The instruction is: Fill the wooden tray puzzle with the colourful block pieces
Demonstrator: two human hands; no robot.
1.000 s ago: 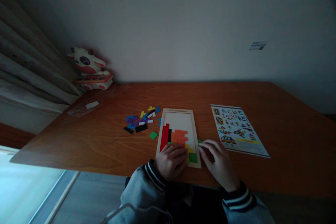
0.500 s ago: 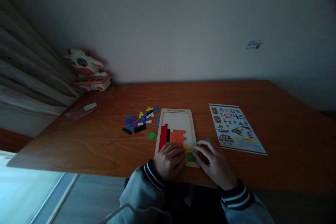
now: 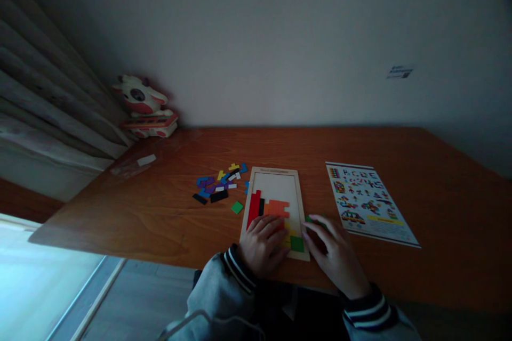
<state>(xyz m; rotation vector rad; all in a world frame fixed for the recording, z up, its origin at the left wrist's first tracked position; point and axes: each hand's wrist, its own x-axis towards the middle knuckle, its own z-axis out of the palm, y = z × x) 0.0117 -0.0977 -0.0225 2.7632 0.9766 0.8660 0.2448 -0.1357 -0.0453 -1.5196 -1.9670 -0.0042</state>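
Observation:
A wooden puzzle tray [image 3: 298,184] lies on the table with several coloured block pieces fitted into its lower part. My left hand [image 3: 264,242] rests palm down over these pieces, fingers stretched out, hiding some of them. Red pieces [image 3: 253,210], a black piece [image 3: 261,206] and orange pieces [image 3: 278,208] show beyond its fingers. Beside its fingertips sits a green piece [image 3: 296,244] in the tray's lower right corner. My right hand [image 3: 334,250] is at the tray's right edge, thumb and fingers apart, with no piece visible between them. Loose green pieces [image 3: 308,219] are partly hidden behind it.
Left of the tray lies a pile of loose pieces, among them a black bar [image 3: 218,196] and a green square [image 3: 237,207]. A printed pattern sheet [image 3: 368,202] is on the right. A cow-shaped toy [image 3: 146,109] and a plastic bag [image 3: 132,168] are at the far left.
The whole view has shifted, so things appear slightly farther right. My right hand has moved a little outward from the green corner piece. My left hand stays on the pieces.

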